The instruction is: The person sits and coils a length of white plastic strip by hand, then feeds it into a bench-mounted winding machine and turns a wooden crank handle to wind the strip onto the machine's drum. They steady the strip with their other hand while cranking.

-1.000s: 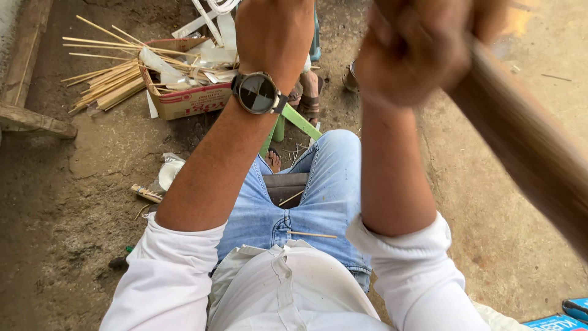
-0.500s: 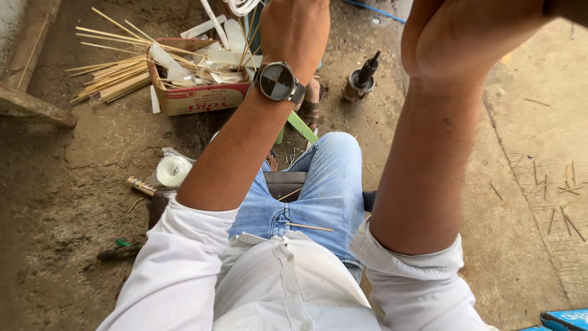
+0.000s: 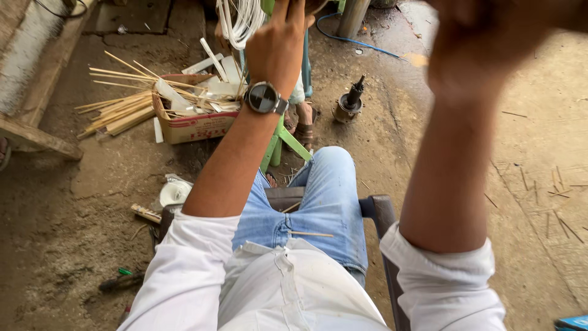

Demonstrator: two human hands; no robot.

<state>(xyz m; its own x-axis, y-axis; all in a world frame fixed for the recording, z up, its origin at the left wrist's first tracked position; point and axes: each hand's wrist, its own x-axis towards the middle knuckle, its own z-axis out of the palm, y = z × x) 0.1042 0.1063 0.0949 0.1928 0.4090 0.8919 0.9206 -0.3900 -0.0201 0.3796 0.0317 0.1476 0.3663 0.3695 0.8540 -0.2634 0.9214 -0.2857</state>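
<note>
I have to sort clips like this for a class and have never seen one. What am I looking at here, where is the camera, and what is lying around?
The camera sits on a person's head and looks down, so you see their own two arms, lap in jeans and white shirt. No machine is involved. The left hand, with a wristwatch, is raised and closed on something cut off by the top edge. The right hand is close to the lens and blurred; what it holds cannot be told. On the dirt floor lie a cardboard box with bamboo sticks in and beside it, and a small metal part. A thin stick rests on the lap.
</note>
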